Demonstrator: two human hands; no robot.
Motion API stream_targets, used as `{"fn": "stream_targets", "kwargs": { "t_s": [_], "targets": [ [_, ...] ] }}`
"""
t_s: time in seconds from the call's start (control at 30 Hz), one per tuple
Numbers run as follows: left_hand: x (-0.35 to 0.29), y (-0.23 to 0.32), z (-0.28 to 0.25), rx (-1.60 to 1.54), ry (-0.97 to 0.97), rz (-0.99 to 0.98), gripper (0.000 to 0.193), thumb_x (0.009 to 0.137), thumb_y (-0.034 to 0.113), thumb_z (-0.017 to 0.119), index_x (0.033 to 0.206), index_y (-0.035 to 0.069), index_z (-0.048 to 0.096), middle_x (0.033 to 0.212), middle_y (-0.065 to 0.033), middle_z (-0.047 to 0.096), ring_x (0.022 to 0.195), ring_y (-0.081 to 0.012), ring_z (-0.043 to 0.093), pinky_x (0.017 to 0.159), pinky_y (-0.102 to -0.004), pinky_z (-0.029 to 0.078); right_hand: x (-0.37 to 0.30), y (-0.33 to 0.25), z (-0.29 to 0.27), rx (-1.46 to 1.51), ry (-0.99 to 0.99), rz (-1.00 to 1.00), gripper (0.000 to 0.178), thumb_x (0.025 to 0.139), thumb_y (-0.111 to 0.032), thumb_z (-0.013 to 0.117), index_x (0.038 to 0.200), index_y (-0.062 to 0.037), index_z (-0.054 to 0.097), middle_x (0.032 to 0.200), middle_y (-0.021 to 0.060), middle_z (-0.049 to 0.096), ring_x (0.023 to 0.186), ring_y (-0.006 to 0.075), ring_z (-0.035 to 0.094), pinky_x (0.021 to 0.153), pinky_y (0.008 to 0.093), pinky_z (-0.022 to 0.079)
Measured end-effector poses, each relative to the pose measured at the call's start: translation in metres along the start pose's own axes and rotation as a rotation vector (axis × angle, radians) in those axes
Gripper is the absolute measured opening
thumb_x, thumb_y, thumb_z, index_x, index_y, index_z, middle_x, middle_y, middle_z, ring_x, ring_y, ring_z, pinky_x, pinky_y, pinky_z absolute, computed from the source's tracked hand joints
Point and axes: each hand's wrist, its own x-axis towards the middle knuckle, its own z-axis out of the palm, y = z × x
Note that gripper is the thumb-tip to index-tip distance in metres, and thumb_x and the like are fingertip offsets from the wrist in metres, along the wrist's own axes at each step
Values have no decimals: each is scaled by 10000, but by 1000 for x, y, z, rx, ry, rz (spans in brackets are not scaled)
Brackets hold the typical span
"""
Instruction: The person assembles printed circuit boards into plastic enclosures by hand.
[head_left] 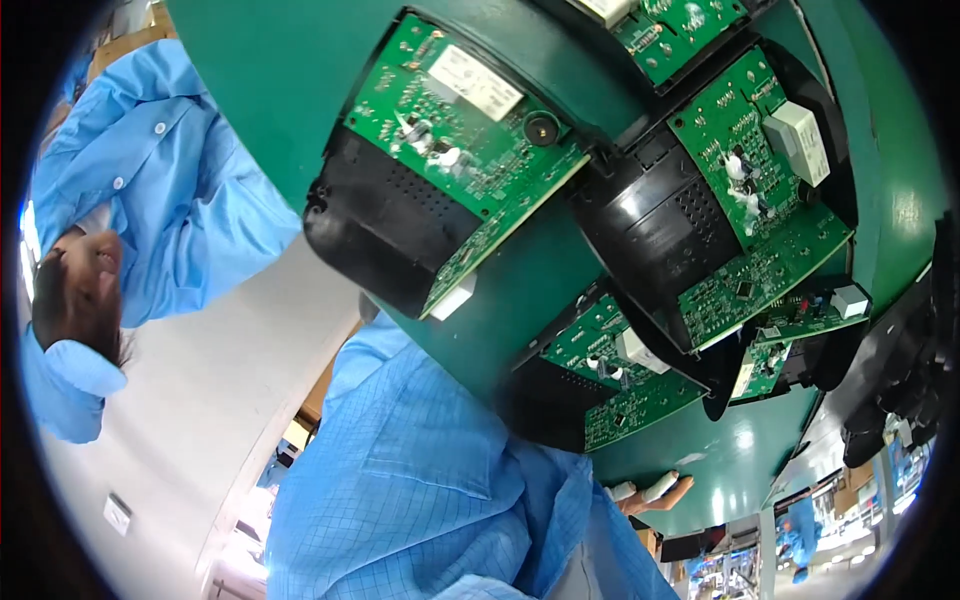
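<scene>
Right hand (657,491), lower right, fingers loosely apart, seemingly empty; left hand out of view. Nearest black housing (545,408), lower centre: likely light, stiff; grip rim, green board (645,415) probably fragile

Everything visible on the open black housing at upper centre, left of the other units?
The black housing looks like glossy moulded plastic, open toward the camera, slanted in view on the green tabletop. A patch of small holes marks its bare section. Inside sits a green circuit board with a labelled white block, a round black part and white glue-like blobs. A narrower green board runs along its lower-right edge. Whether its right corner touches the neighbouring housing is unclear.
</scene>
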Motion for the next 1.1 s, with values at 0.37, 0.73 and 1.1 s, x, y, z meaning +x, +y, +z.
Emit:
{"fn": "stream_targets", "kwargs": {
  "t_s": [0.37, 0.73, 1.1],
  "targets": [
    [65, 7, -78, 103, 307, 150, 223, 835, 267, 591, 847, 65, 685, 808, -176, 683, 710, -329, 653, 621, -435, 494, -9, 6, 20, -43, 207, -99, 483, 991, -351, 451, 1331, -9, 471, 1393, 249, 389, 1287, 363, 422, 1058, 462, 375],
    [59, 41, -117, 296, 372, 462, 218, 825, 262, 606, 799, 65, 695, 792, -162, 688, 692, -314, 655, 606, -429, 489, -20, -25, -18, 132, 56, -69, 445, 966, -136, 472, 1380, 15, 413, 1426, 214, 383, 1312, 363, 391, 1099, 451, 295],
    [-135, 169, -143, 167, 49, 283, 243, 864, 143, 598, 1073, 30, 646, 1021, -165, 687, 969, -233, 657, 831, -357, 501, -87, -140, 151, 1301, 53, 196, 557, 884, -136, 659, 1367, 17, 428, 1234, 139, 601, 830, 130, 598, 749, 271, 502]
  ]
}}
